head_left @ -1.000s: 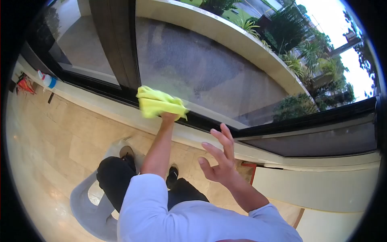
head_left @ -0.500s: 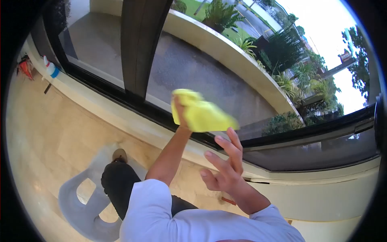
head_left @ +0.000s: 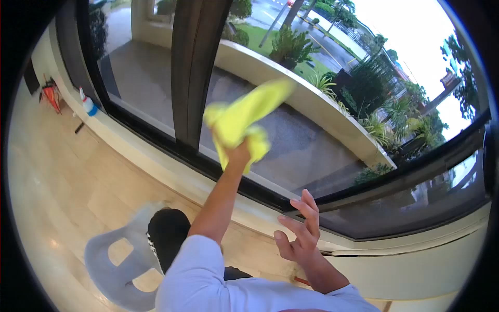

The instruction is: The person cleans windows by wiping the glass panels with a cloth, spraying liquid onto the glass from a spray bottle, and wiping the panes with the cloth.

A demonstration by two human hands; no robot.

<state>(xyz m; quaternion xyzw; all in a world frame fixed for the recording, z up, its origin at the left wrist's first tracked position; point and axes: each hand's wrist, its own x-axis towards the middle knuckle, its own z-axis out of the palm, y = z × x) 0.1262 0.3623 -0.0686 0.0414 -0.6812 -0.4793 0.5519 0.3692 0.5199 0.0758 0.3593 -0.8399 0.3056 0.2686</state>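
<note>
A bright yellow cloth (head_left: 248,110) is gripped in my left hand (head_left: 236,152), which is raised in front of the window glass (head_left: 306,140). The cloth is blurred, with one flap pointing up to the right; I cannot tell whether it touches the glass. Its folds hide most of my left fingers. Lower and to the right, my right hand (head_left: 301,231) is raised near the bottom window frame, fingers apart and holding nothing.
A dark window post (head_left: 195,78) stands left of the cloth. A spray bottle (head_left: 88,104) with blue at its base stands on the ledge at far left, near a red item (head_left: 52,98). A grey plastic chair (head_left: 106,265) is below, beside my leg.
My left hand has swung the cloth upward over the glass, and its flap now points up to the right. My right hand sits slightly lower. The view has shifted.
</note>
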